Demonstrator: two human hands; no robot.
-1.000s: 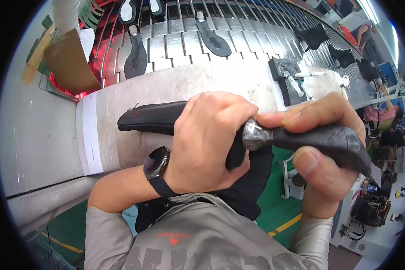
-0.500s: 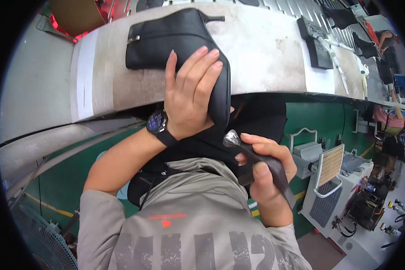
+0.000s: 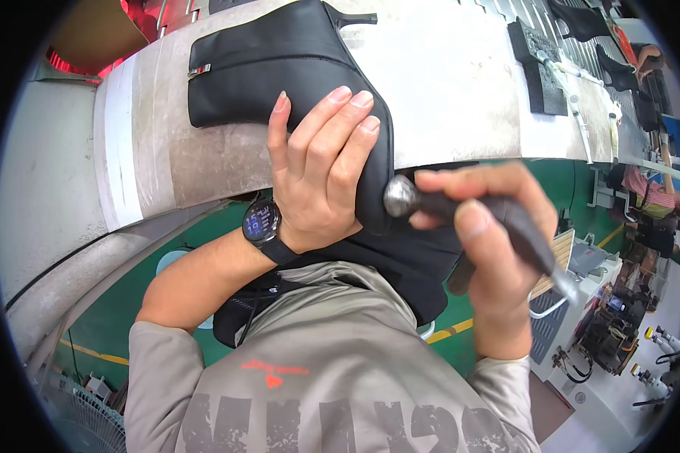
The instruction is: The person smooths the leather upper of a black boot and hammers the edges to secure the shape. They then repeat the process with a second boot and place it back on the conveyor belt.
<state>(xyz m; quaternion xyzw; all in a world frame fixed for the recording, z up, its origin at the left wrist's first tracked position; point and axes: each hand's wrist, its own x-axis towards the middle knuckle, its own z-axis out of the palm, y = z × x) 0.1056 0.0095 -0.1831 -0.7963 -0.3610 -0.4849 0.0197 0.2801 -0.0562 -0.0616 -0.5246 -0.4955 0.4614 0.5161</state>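
Observation:
A black high-heeled ankle boot (image 3: 279, 68) lies on its side on the grey conveyor belt (image 3: 446, 90), its toe hanging over the near edge. My left hand (image 3: 317, 166), with a dark watch on the wrist, presses flat on the boot's toe part and holds it. My right hand (image 3: 491, 249) grips the dark handle of a small hammer (image 3: 461, 208). The hammer's round metal head (image 3: 399, 195) touches the boot's toe end.
A black sole piece (image 3: 540, 68) and a thin tool lie on the belt to the right. More dark shoe parts sit at the far right end. Below the belt is green floor with yellow lines, and machines stand at the lower right.
The view has tilted down and closer. My left hand stays on the boot. My right hand has risen with the hammer, bringing its head up against the boot's toe.

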